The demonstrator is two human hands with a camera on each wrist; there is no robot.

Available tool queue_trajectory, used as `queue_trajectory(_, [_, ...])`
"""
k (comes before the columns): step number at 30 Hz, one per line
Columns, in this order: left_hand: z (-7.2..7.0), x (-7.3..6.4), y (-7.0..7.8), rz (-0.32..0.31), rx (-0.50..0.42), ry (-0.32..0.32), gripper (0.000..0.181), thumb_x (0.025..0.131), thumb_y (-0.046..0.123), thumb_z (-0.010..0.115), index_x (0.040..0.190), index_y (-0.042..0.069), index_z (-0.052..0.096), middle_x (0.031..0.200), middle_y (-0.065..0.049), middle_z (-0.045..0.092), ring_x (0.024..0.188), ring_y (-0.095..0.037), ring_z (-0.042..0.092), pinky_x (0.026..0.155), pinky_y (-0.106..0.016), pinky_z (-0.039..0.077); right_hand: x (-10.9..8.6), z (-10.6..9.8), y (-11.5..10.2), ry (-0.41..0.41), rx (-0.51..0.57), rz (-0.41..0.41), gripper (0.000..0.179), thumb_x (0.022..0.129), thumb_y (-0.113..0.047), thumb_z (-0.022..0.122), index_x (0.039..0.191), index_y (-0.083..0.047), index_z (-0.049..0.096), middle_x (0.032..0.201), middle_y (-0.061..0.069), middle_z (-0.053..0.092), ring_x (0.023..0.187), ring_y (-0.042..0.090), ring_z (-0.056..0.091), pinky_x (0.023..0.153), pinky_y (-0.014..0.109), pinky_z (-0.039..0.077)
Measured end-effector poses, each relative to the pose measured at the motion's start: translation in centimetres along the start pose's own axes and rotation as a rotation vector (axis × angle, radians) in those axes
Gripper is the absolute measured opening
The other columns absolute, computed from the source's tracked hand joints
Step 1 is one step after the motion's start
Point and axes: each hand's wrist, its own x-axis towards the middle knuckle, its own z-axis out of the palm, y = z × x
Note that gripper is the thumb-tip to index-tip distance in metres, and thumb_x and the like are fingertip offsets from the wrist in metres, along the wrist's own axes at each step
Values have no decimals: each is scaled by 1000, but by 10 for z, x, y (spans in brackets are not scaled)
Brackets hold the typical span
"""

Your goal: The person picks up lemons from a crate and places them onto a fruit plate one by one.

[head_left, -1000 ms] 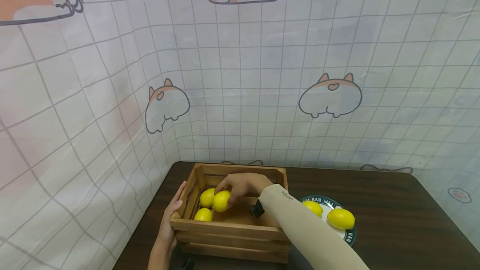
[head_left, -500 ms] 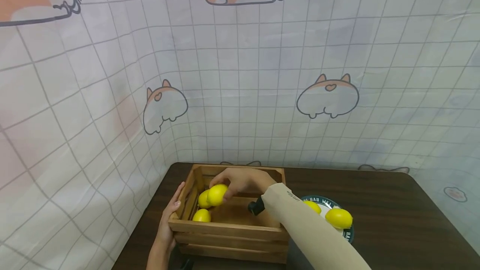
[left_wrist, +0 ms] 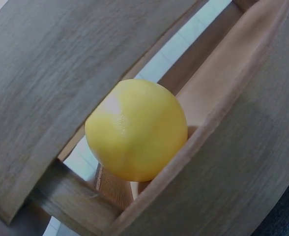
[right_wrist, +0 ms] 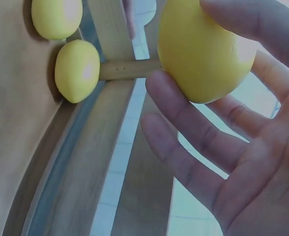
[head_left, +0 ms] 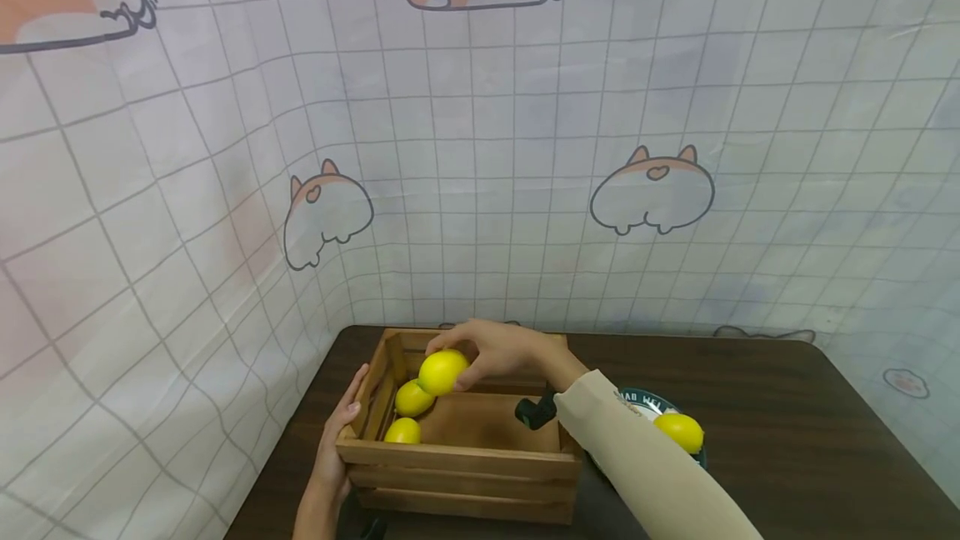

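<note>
A lemon (head_left: 442, 372) is held up in the wooden crate's (head_left: 465, 462) back left area, pinched between the thumb and fingers of my right hand (head_left: 501, 352). The right wrist view shows this lemon (right_wrist: 203, 54) raised off the crate floor, the lower fingers loosely bent beneath it. Two more lemons lie inside at the crate's left end, one farther back (head_left: 414, 399) and one (head_left: 403, 431) by the front wall. Against the outside of the left end rests my left hand (head_left: 330, 452), fingers extended along it. A lemon (left_wrist: 134, 130) shows between slats in the left wrist view.
Right of the crate stands a plate (head_left: 636, 396) with a dark lettered rim, partly hidden by my right sleeve (head_left: 637, 457). A lemon (head_left: 679, 432) lies on it. Dark tabletop (head_left: 780, 423) extends rightward; a patterned curtain (head_left: 480, 257) hangs behind and at left.
My right hand has lifted the lemon up from beside the other two in the crate, and the forearm has shifted slightly right, covering more of the plate. The left hand stays put.
</note>
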Motion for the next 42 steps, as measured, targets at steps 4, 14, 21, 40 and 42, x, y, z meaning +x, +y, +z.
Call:
queue_trajectory(4, [0, 1, 0, 1, 15, 7, 59, 108, 34, 32, 165, 28, 19, 174, -8, 3, 158, -40, -2, 116, -78, -1, -17, -3, -2, 12, -13, -25, 55, 90, -16, 77, 141, -27, 60, 142, -7, 57, 116, 12, 57, 99, 31, 52])
queue_trajectory(14, [2, 0, 1, -7, -20, -6, 60, 109, 32, 31, 166, 25, 16, 174, -10, 0, 159, -39, -3, 119, -73, -2, -61, -8, -5, 132, 53, -84, 57, 90, -15, 78, 143, -23, 57, 139, 0, 58, 114, 18, 61, 99, 39, 55])
queue_trajectory(21, [2, -1, 1, 16, -40, -44, 59, 110, 30, 30, 166, 25, 14, 174, -12, -3, 158, -41, -6, 119, -74, -6, -89, -12, -3, 267, 152, -108, 60, 89, -13, 78, 145, -16, 55, 139, 8, 59, 107, 26, 64, 96, 42, 57])
queue_trajectory(40, [2, 0, 1, 20, -37, -43, 59, 110, 30, 30, 166, 25, 15, 174, -13, -4, 158, -40, -5, 119, -73, -5, -128, 11, 20, 515, 171, -140, 60, 91, -13, 77, 145, -23, 54, 137, 7, 58, 98, 21, 66, 81, 34, 59])
queue_trajectory(42, [2, 0, 1, 23, -33, -44, 58, 110, 30, 29, 166, 25, 15, 174, -13, -4, 157, -40, -5, 119, -73, -5, -131, 15, 22, 538, 173, -146, 61, 90, -12, 78, 145, -22, 54, 138, 8, 58, 100, 20, 67, 82, 35, 59])
